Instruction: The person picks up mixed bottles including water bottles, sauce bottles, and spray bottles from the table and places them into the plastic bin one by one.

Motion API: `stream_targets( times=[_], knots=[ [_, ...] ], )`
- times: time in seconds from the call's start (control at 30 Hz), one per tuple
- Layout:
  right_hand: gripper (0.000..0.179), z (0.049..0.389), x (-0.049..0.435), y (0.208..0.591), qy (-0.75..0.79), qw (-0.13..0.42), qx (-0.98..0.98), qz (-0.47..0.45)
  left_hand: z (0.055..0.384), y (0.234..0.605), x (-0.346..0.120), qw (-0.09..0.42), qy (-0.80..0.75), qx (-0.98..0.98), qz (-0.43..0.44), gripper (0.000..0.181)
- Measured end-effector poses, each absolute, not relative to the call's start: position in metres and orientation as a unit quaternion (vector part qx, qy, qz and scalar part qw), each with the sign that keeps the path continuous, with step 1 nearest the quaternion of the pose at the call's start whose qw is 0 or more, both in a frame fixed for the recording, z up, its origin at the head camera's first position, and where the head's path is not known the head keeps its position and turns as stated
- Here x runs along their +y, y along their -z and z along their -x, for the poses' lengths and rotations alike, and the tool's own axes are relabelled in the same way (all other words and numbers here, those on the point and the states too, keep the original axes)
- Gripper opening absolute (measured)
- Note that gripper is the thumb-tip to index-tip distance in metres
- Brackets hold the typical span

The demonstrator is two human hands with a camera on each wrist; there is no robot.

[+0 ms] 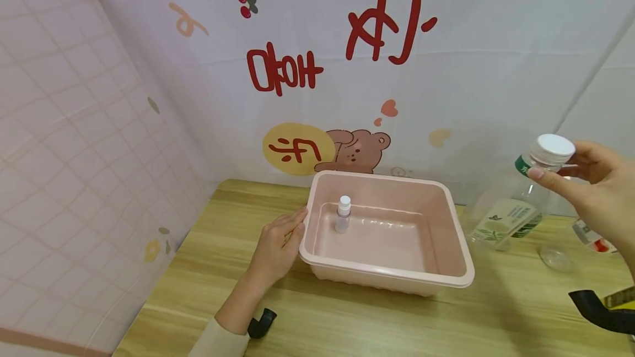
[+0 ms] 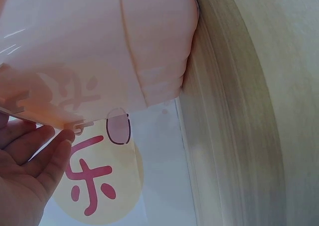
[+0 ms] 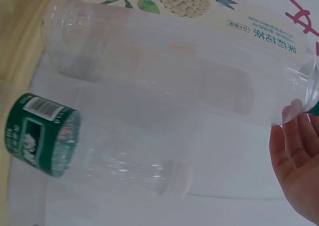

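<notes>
A pale pink plastic basin (image 1: 387, 274) stands on the wooden table. My left hand (image 1: 280, 244) holds its left rim, and in the left wrist view the fingertips (image 2: 62, 136) are at the rim's edge. Inside the basin, toward the left, a small clear bottle (image 1: 342, 216) with a white cap stands upright. On the right, my right hand (image 1: 595, 186) grips a large clear plastic bottle (image 1: 513, 211) near its neck, below the white cap. This bottle is tilted, looks see-through, and carries a flower label (image 3: 187, 1). The right fingers (image 3: 294, 141) curl at its neck.
Right of the large bottle stands another clear bottle (image 1: 558, 258), partly behind my right hand. In the right wrist view, a clear bottle has a green label (image 3: 42, 133). A black curved piece (image 1: 602, 313) shows at the right edge. A printed cloth (image 1: 198, 98) hangs behind the table.
</notes>
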State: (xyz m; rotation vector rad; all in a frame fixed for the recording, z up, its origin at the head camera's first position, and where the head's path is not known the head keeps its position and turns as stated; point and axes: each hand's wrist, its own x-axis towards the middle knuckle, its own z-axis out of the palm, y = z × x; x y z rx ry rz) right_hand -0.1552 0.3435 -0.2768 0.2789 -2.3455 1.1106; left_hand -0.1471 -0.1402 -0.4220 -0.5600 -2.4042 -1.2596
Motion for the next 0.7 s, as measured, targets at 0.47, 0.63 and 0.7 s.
stream_targets(
  times=[0.47, 0.63, 0.7],
  knots=[
    [0.051, 0.170, 0.322, 0.234, -0.439, 0.322, -0.826, -0.143, 0.149, 0.422, -0.140, 0.182, 0.446, -0.852, 0.204, 0.035],
    [0.052, 0.175, 0.312, 0.221, -0.460, 0.320, -0.814, -0.153, 0.149, 0.423, -0.141, 0.182, 0.447, -0.852, 0.202, 0.035],
    [0.052, 0.176, 0.308, 0.217, -0.461, 0.318, -0.813, -0.161, 0.149, 0.423, -0.140, 0.181, 0.447, -0.853, 0.201, 0.035]
  ],
)
